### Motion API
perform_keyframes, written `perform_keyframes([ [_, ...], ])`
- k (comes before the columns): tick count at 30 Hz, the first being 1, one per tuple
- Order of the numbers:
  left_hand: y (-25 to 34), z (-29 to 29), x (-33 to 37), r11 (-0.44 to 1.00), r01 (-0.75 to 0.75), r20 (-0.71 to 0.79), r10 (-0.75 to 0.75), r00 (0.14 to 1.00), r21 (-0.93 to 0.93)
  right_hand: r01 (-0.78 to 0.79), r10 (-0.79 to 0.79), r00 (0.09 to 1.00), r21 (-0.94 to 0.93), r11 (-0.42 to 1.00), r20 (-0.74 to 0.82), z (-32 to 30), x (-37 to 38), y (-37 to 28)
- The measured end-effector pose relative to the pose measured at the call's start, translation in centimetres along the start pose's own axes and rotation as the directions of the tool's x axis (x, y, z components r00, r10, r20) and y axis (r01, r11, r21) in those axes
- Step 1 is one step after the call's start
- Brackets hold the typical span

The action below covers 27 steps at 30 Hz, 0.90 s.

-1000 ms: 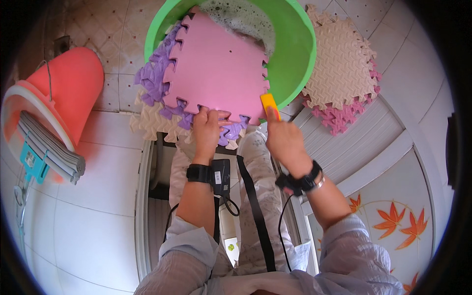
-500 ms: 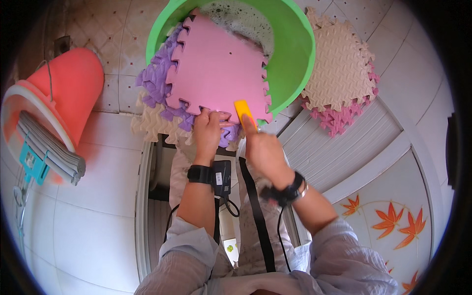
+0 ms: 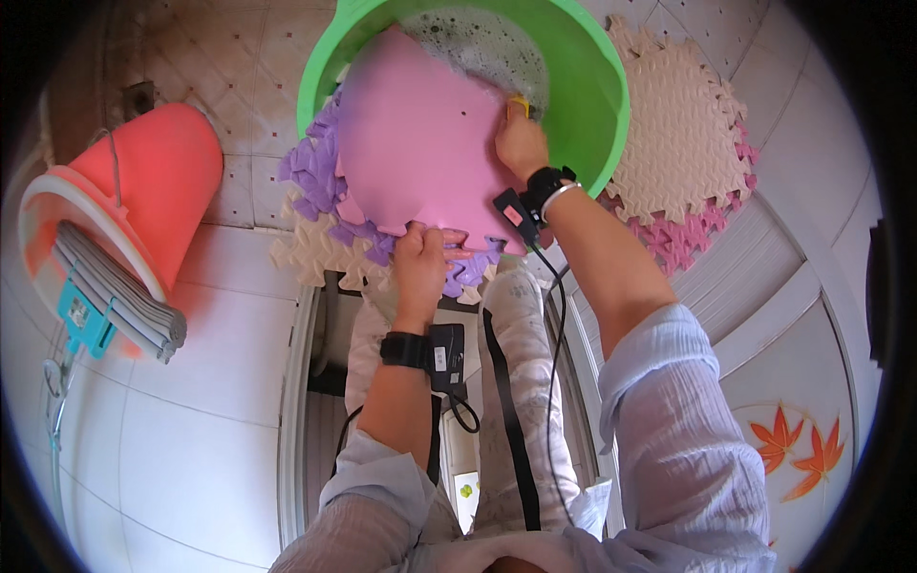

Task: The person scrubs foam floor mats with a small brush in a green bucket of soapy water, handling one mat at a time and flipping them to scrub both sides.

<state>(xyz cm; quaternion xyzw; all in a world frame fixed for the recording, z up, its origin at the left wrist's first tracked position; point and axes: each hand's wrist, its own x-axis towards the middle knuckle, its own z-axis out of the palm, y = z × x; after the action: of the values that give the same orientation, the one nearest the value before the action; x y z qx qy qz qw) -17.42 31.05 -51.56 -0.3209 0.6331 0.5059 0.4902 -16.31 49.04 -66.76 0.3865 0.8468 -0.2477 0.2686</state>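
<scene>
A pink foam puzzle mat (image 3: 420,143) slants across the green basin (image 3: 619,95), its far edge by the sudsy water. My left hand (image 3: 420,258) is closed on the mat's near toothed edge, fingers curled at the rim. Over the mat's right side, my right hand (image 3: 522,148) is closed on a yellow scrubbing brush (image 3: 519,101). Only a bit of the brush shows past the fingers; its bristles are hidden. Beneath the pink mat lie purple foam mats (image 3: 310,172) and a cream foam mat (image 3: 315,244), partly covered.
Right of the basin sits a stack of cream mats (image 3: 678,129) over pink mats (image 3: 673,239). At left a red bucket (image 3: 158,162) lies tilted, with a grey mop head (image 3: 119,286) at its mouth. Cables hang from devices on both wrists.
My right hand has moved from the mat's near edge up and away toward the suds, carrying the yellow brush. My left hand still grips the near edge. The whole view has shifted slightly.
</scene>
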Motion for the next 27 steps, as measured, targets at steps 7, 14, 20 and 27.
perform_keyframes([
  [7, 0.2, -1.3, -0.3, 0.996, 0.038, -0.054, -0.034, 0.998, 0.079, 0.367, -0.455, 0.825, 0.296, 0.882, 0.335, -3.7, -7.9, -3.0],
  [14, 0.4, 0.7, -0.1, 0.998, 0.068, 0.000, -0.068, 0.998, 0.011, 0.130, -0.130, 0.974, 0.011, 0.991, 0.187, -1.6, 0.2, -0.8],
  [20, 0.2, -1.5, -0.1, 0.998, 0.056, -0.062, -0.055, 0.997, 0.015, 0.426, -0.486, 0.770, 0.234, 0.874, 0.412, -4.8, -8.8, -4.9],
  [27, -0.3, 0.0, 0.3, 0.998, 0.047, 0.028, -0.048, 0.998, 0.048, 0.436, -0.450, 0.856, 0.113, 0.893, 0.256, -2.5, -0.7, -5.2],
])
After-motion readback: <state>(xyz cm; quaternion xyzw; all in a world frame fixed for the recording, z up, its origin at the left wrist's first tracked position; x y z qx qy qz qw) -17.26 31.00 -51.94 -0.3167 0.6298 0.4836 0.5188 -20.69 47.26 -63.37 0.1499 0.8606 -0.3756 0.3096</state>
